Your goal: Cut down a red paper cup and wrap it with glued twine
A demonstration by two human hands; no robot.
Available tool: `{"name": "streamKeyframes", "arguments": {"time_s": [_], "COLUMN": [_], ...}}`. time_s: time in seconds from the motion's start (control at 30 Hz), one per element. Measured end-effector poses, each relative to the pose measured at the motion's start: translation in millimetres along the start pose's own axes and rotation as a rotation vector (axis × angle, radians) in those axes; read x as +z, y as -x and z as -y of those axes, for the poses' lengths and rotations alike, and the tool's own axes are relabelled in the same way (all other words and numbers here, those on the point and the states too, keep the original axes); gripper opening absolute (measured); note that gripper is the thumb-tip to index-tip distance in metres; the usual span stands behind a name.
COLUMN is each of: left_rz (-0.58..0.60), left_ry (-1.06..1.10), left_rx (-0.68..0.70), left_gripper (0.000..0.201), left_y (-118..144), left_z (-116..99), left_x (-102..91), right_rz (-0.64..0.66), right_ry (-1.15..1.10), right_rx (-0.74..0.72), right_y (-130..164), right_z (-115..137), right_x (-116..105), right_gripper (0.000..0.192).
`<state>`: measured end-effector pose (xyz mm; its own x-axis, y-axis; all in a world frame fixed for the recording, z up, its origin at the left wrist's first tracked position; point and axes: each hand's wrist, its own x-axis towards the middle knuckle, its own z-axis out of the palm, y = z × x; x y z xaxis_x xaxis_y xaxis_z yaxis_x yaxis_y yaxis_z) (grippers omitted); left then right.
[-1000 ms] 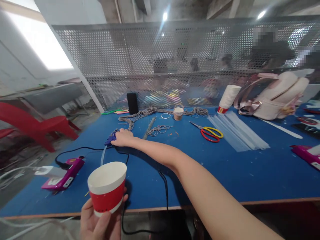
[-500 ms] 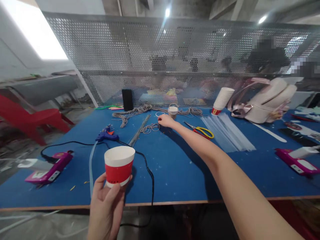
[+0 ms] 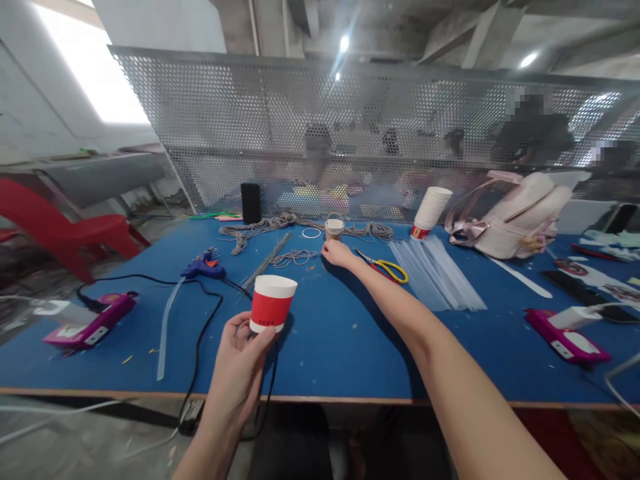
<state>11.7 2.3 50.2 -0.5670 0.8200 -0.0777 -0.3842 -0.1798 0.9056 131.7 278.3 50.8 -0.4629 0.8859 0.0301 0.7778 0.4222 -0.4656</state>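
Note:
My left hand (image 3: 239, 357) holds a red and white paper cup (image 3: 271, 304) upside down, just above the blue table (image 3: 350, 347) near its front edge. My right arm stretches far across the table. My right hand (image 3: 336, 253) rests with curled fingers on the tabletop, just right of a loop of grey cord (image 3: 295, 257). It is in front of a small cup (image 3: 334, 228) and left of yellow and red scissors (image 3: 385, 268). Whether its fingers pinch anything is hidden.
A blue glue gun (image 3: 203, 267) with a black cable lies at the left, and pink glue guns (image 3: 87, 327) (image 3: 565, 330) lie at both sides. Clear glue sticks (image 3: 435, 280), stacked cups (image 3: 430, 210), a pink backpack (image 3: 510, 213) and a phone (image 3: 250, 202) stand before a perforated metal screen. People sit behind it.
My right hand left the blue glue gun and moved right to the cord loop and small cup. My left hand carried the cup forward over the table.

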Motion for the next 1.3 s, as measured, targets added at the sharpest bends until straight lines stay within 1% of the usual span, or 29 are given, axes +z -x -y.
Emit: {"name": "streamKeyframes", "arguments": {"time_s": [0.07, 0.2, 0.4, 0.47, 0.53, 0.57, 0.67, 0.87, 1.0, 1.1, 1.3], "left_rz": [0.028, 0.064, 0.114, 0.115, 0.105, 0.104, 0.099, 0.090, 0.095, 0.103, 0.143], "left_ry": [-0.092, -0.210, -0.412, -0.478, -0.547, -0.584, -0.707, -0.905, -0.963, -0.991, -1.008], "left_rx": [0.021, 0.028, 0.062, 0.092, 0.129, 0.146, 0.193, 0.207, 0.204, 0.199, 0.182], "left_gripper": [0.052, 0.057, 0.057, 0.060, 0.063, 0.064, 0.065, 0.064, 0.066, 0.066, 0.080], "left_y": [-3, -10, -27, -34, -39, -42, -44, -39, -37, -36, -37], "left_z": [5, 18, 43, 50, 55, 57, 59, 52, 49, 47, 44], "left_x": [7.5, 27.8, 61.4, 68.9, 73.9, 75.5, 77.9, 76.7, 73.8, 73.0, 69.7], "right_rz": [-0.036, -0.131, -0.315, -0.369, -0.417, -0.435, -0.457, -0.410, -0.370, -0.364, -0.365], "right_ry": [-0.101, -0.343, -0.650, -0.721, -0.784, -0.812, -0.880, -0.912, -0.880, -0.847, -0.761], "right_rx": [0.020, 0.078, 0.134, 0.131, 0.117, 0.107, 0.071, 0.008, -0.050, -0.094, -0.177], "right_y": [6, 23, 62, 77, 92, 99, 117, 139, 148, 154, 165], "right_z": [-7, -28, -61, -69, -74, -76, -78, -76, -72, -67, -56], "right_x": [-13, -47, -94, -106, -114, -116, -116, -104, -101, -102, -107], "right_gripper": [0.031, 0.032, 0.029, 0.022, 0.010, 0.007, 0.010, 0.010, 0.008, 0.005, 0.003]}}
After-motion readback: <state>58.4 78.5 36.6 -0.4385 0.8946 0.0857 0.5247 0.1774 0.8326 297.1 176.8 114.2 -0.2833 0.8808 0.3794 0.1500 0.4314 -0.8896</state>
